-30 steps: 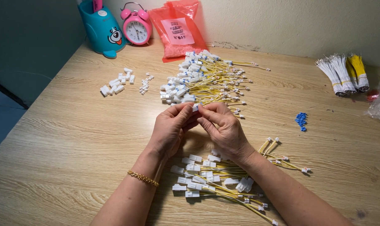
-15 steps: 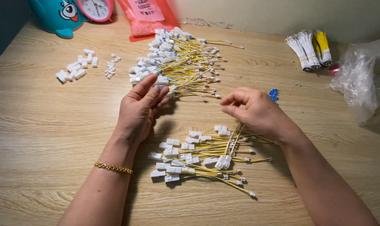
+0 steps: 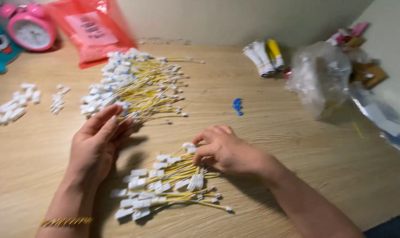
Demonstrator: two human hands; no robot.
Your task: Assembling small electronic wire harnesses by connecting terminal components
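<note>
On the wooden table (image 3: 270, 145) our right hand (image 3: 226, 152) curls over a white plug at the small near pile of yellow wires (image 3: 164, 187), our left hand (image 3: 96, 143) hovers open and empty, and the larger pile (image 3: 136, 86) beyond looks undone.

We count two heaps of yellow wires (image 3: 138, 83) (image 3: 164, 189) (strands too many to number). We see one pink clock (image 3: 30, 31), one blue clip (image 3: 238, 106).
</note>
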